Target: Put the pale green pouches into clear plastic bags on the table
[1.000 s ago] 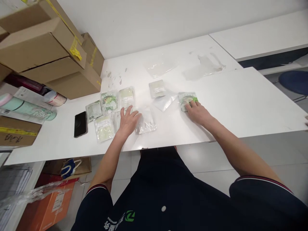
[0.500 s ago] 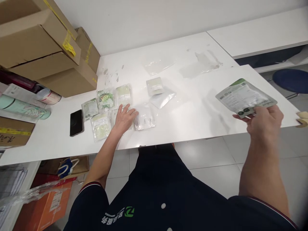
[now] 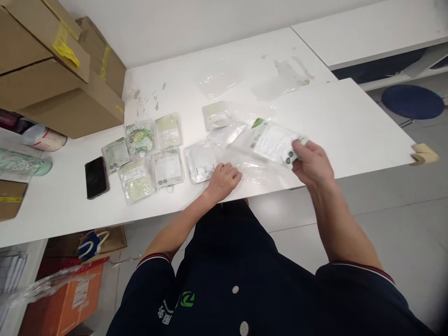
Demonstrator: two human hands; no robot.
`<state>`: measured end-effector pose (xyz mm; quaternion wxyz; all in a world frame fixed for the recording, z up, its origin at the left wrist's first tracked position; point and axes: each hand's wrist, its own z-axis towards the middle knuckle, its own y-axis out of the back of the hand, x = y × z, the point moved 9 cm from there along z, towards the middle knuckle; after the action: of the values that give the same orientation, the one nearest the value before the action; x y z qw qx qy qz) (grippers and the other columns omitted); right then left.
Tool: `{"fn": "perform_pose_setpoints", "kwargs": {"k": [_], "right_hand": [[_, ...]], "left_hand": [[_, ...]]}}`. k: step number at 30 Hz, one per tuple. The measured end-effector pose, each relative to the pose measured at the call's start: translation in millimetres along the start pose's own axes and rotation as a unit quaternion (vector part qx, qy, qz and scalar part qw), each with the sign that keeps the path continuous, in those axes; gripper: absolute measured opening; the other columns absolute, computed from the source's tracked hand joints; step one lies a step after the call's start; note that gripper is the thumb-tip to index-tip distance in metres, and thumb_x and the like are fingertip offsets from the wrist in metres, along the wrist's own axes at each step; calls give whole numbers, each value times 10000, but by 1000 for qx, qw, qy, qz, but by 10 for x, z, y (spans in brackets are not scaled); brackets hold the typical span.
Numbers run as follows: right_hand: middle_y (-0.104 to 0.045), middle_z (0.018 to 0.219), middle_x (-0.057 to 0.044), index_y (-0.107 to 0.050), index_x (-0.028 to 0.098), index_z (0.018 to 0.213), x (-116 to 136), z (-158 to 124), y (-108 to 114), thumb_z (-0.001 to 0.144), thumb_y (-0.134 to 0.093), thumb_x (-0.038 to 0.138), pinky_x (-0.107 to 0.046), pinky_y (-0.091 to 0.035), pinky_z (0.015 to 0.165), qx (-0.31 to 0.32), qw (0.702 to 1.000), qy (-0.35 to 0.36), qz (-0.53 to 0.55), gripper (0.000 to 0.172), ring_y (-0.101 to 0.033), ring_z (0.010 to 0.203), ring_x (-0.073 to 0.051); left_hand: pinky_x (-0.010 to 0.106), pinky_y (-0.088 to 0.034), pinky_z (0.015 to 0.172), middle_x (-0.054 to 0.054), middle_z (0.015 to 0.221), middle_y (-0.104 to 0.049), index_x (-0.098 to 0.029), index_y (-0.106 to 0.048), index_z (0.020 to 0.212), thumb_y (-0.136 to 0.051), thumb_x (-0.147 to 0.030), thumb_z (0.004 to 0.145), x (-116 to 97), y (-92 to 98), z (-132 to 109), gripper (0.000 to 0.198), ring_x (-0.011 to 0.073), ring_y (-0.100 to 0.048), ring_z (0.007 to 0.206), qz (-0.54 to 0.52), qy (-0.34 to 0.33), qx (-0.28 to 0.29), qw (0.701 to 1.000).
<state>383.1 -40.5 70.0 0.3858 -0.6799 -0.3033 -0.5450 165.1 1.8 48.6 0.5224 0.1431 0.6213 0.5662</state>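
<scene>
My right hand (image 3: 312, 163) grips a flat white pouch with a green corner and printed label (image 3: 273, 140), held low over the white table (image 3: 350, 121). My left hand (image 3: 224, 179) is curled with its fingers pinching a clear plastic bag (image 3: 255, 170) that lies near the table's front edge, just left of the pouch. Several sealed pouches with pale green contents (image 3: 143, 154) lie in a group to the left of my left hand.
A black phone (image 3: 95, 176) lies at the left of the pouches. Cardboard boxes (image 3: 52, 79) are stacked at the back left, with tubes and a bottle (image 3: 24, 161) beside them. More clear bags (image 3: 287, 77) lie further back. A foam corner guard (image 3: 424, 154) caps the table's right corner.
My right hand picked up the pouch, swung it out to the right, then brought it back over the table. My left hand moved right from the pouches to the clear bag.
</scene>
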Motion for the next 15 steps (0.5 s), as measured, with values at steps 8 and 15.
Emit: {"fn": "perform_pose_setpoints", "kwargs": {"k": [8, 15], "right_hand": [[-560, 584, 5, -566, 194, 798, -624, -47, -435, 789, -726, 529, -239, -343, 409, 140, 955, -120, -231, 371, -473, 466, -101], [-601, 649, -20, -573, 186, 941, -709, -98, -463, 897, -606, 489, -270, -387, 477, 206, 908, -120, -346, 308, -511, 509, -130]], "left_hand": [[541, -400, 861, 129, 819, -626, -244, -679, 840, -298, -368, 1001, 63, -96, -196, 432, 277, -576, 856, -99, 68, -25, 993], [594, -239, 1129, 136, 1218, -658, -250, -703, 1012, -393, -329, 984, 91, -27, -191, 321, 321, -492, 1305, -115, 56, -62, 990]]}}
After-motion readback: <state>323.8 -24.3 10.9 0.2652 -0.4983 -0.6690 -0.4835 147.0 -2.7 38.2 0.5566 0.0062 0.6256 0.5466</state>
